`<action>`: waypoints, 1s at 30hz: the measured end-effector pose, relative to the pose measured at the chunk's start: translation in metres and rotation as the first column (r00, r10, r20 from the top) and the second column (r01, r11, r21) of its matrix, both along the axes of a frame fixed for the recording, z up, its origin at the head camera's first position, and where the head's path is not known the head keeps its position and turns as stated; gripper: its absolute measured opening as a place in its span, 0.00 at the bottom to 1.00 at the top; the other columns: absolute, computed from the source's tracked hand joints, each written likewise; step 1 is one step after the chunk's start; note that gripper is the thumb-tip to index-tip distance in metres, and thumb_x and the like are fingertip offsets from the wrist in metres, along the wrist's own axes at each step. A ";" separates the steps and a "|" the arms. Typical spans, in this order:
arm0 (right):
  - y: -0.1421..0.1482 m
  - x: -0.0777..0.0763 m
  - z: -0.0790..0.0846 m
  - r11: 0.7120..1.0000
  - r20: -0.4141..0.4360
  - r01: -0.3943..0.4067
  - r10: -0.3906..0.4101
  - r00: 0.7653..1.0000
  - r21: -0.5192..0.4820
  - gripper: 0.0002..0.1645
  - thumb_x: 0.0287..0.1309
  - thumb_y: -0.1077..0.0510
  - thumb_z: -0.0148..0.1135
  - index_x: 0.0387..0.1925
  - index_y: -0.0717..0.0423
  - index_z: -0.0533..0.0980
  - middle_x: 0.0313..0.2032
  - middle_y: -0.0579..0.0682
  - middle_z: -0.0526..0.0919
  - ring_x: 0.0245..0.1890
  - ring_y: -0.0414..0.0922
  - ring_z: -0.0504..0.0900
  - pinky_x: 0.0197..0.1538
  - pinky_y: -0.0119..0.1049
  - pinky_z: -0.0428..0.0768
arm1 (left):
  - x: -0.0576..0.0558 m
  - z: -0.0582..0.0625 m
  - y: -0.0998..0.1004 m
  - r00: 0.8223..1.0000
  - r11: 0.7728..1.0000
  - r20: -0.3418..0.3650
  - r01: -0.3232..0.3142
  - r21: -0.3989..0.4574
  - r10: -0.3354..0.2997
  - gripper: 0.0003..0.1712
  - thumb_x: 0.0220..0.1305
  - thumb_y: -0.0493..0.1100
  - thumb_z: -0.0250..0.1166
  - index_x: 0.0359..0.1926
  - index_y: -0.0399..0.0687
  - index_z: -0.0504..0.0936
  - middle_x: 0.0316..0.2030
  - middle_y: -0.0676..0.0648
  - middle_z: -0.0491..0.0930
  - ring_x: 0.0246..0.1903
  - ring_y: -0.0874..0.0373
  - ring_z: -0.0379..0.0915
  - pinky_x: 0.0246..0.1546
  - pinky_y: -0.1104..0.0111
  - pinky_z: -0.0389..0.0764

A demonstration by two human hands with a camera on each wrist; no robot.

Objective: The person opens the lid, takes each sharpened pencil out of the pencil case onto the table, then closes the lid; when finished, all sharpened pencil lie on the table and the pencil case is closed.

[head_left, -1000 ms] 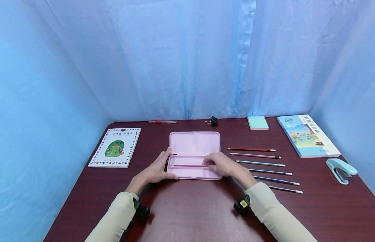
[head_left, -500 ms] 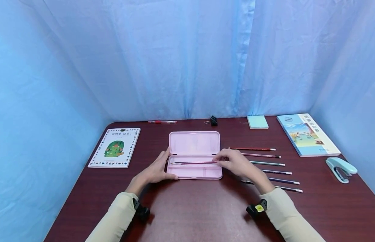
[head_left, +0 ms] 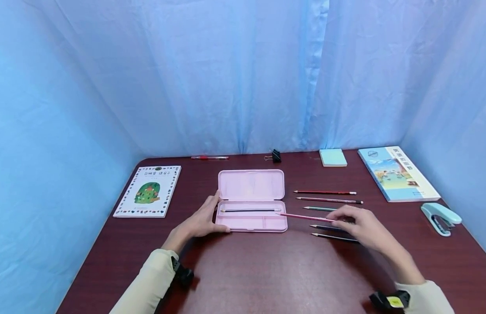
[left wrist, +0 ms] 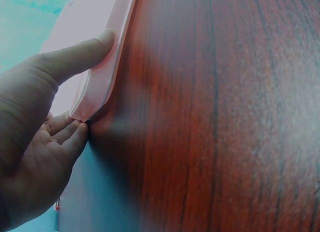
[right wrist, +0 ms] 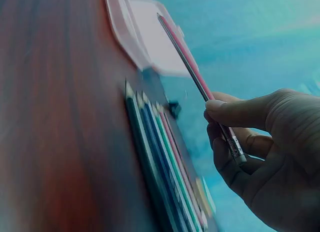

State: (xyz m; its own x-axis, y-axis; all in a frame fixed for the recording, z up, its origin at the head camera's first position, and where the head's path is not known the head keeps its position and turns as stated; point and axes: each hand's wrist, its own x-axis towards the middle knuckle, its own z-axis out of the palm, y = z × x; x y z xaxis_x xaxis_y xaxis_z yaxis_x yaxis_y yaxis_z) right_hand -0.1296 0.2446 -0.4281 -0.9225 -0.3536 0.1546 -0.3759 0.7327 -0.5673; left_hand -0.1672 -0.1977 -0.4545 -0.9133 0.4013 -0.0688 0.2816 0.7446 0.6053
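Note:
The open pink pencil case (head_left: 239,224) lies mid-table with its lid tipped back. My left hand (head_left: 201,220) grips its left end, thumb (left wrist: 95,50) on the front edge and fingers bent behind the corner. One dark pencil (head_left: 250,210) with a white end lies in the long rear compartment. My right hand (head_left: 362,224) pinches a pink-red pencil (head_left: 303,216) near its eraser end, tip pointing left toward the case. Beneath and behind that hand lies a row of pencils: red (head_left: 325,192), pink (head_left: 329,200), green (head_left: 320,208) and dark ones (head_left: 333,237), some partly hidden.
A white picture book (head_left: 148,192) is at the left. Along the back lie a red pen (head_left: 209,157), a black binder clip (head_left: 276,156) and a sticky-note pad (head_left: 333,158). At right are a thick book (head_left: 397,174) and a mint stapler (head_left: 441,218). Blue curtains surround the table.
My right hand has lifted the pink-red pencil out of the case and carried it right, over the row of pencils. The dark pencil stays inside. My left hand has kept its place.

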 end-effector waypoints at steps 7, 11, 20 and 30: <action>0.045 0.036 -0.012 0.997 0.063 0.080 -0.082 0.995 0.022 0.08 0.56 0.52 0.62 0.38 0.36 0.80 0.36 0.35 0.80 0.35 0.31 0.74 0.36 0.27 0.71 | 0.002 0.000 -0.001 1.000 1.000 0.004 -0.005 0.007 0.005 0.70 0.39 0.59 0.75 0.72 0.47 0.36 0.60 0.45 0.59 0.58 0.56 0.57 0.59 0.61 0.60; 0.061 0.053 -0.018 0.997 0.077 0.077 -0.076 0.994 -0.004 0.09 0.55 0.54 0.63 0.38 0.36 0.80 0.35 0.35 0.81 0.35 0.31 0.74 0.36 0.24 0.70 | 0.003 0.000 -0.001 1.000 1.000 -0.003 -0.007 0.008 0.007 0.70 0.40 0.59 0.74 0.72 0.46 0.36 0.61 0.45 0.58 0.58 0.56 0.57 0.59 0.61 0.60; 0.076 0.067 -0.029 0.993 0.080 0.112 -0.115 0.990 0.043 0.11 0.52 0.56 0.65 0.36 0.34 0.80 0.34 0.34 0.79 0.33 0.30 0.73 0.33 0.26 0.70 | 0.002 -0.001 -0.001 1.000 1.000 0.000 -0.006 0.002 0.006 0.69 0.41 0.60 0.74 0.72 0.47 0.36 0.62 0.45 0.58 0.59 0.56 0.56 0.60 0.60 0.60; 0.080 0.070 -0.032 0.987 0.016 0.151 -0.152 0.988 0.053 0.13 0.51 0.57 0.66 0.35 0.32 0.81 0.35 0.34 0.78 0.34 0.30 0.72 0.33 0.22 0.67 | 0.000 0.001 0.000 1.000 1.000 -0.007 0.008 0.000 -0.008 0.70 0.40 0.60 0.74 0.72 0.48 0.36 0.62 0.44 0.57 0.59 0.57 0.56 0.60 0.61 0.60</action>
